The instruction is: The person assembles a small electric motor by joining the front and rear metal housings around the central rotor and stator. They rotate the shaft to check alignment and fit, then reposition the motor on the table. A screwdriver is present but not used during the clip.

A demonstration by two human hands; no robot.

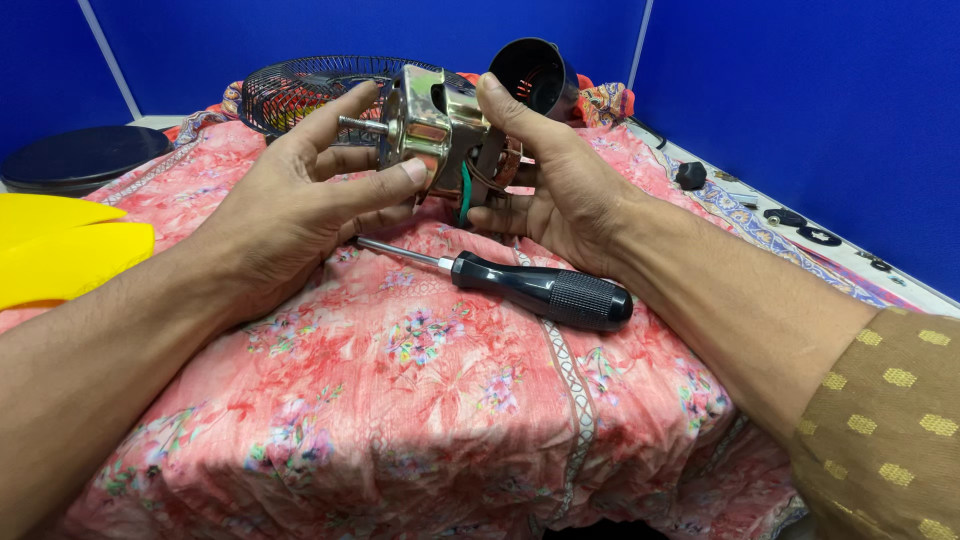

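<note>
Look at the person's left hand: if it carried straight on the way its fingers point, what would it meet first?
The left hand points right and slightly away, and already grips the metal fan motor. Going straight on, it would press into that motor first; beyond it is the right hand. Depth is hard to judge.

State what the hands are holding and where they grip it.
Both hands grip a metal fan motor: left hand on its shaft-side face, right hand on its rear. The screwdriver lies unheld.

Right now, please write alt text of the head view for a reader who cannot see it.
Both hands, left hand and right hand, hold a metal fan motor above a pink floral cloth. A black-handled screwdriver lies below them on the cloth.
</note>
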